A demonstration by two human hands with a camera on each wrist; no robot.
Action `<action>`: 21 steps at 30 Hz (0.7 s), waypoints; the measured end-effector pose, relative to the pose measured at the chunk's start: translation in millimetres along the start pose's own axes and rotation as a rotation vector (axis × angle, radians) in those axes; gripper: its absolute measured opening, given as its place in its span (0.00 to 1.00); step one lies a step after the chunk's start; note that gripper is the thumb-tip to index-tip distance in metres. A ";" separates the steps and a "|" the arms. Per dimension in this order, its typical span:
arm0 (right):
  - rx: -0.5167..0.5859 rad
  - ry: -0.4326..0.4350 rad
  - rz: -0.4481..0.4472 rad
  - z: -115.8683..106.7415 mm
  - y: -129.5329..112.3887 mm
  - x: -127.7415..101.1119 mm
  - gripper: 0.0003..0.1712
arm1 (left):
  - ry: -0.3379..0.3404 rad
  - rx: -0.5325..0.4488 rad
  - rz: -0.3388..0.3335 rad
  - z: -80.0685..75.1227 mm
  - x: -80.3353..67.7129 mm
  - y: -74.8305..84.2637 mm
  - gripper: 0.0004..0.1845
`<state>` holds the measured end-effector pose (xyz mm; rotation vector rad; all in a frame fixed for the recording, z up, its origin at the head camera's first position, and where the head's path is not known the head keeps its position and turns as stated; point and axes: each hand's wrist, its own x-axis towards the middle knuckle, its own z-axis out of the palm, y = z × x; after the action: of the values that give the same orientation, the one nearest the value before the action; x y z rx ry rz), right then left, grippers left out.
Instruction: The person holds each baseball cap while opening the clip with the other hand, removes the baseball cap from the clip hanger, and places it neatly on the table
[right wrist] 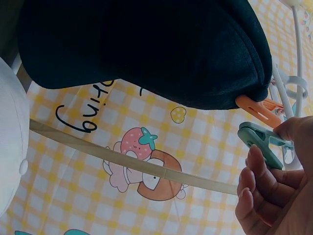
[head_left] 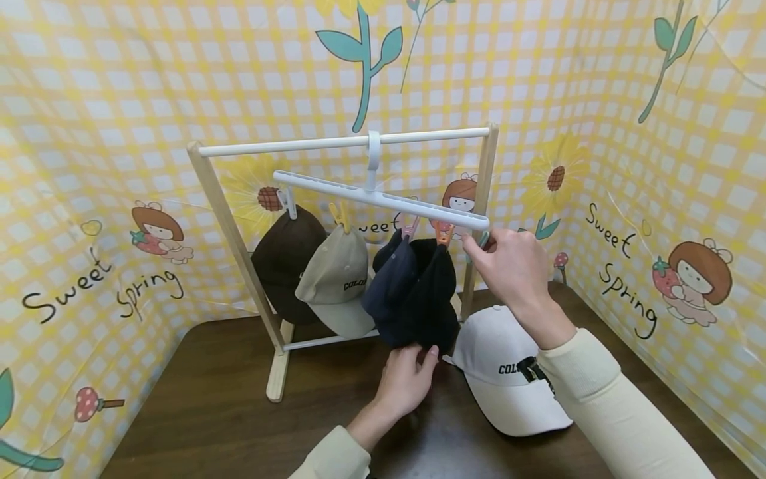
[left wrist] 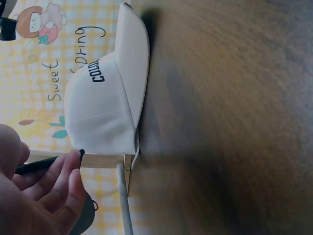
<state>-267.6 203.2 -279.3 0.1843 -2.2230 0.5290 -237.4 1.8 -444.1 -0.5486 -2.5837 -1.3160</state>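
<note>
A white hanger [head_left: 335, 189] hangs tilted from the rack's top bar, its right end lower. Orange clip [head_left: 443, 231] carries a black cap [head_left: 433, 293] near that end. My left hand [head_left: 407, 379] pinches the black cap's lower edge, with fingertips on the dark cloth in the left wrist view. At the hanger's right end, my right hand [head_left: 511, 266] pinches a green clip [right wrist: 264, 144] between thumb and fingers; nothing shows in the clip's jaws. A navy cap [head_left: 389, 283] on a pink clip [head_left: 410, 226] hangs just left of the black one.
Farther left hang a beige cap [head_left: 335, 276] on a yellow clip and a dark brown cap [head_left: 287, 259] on a white clip. A white cap [head_left: 497, 346] sits on the brown table [head_left: 221, 412], right of the wooden rack [head_left: 221, 226]. Patterned cloth surrounds the table.
</note>
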 end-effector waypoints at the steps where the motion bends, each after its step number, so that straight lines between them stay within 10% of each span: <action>1: -0.002 -0.001 0.002 0.1 0.0 -0.1 0.28 | 0.020 0.016 0.012 -0.2 0.1 0.5 0.19; 21: -0.085 -0.023 0.033 -2.8 -5.8 -2.4 0.33 | 0.073 0.120 0.080 -3.6 -2.3 7.7 0.26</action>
<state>-262.3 199.1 -277.7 0.1103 -2.2692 0.4506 -232.2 2.5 -437.1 -0.5653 -2.5329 -1.1269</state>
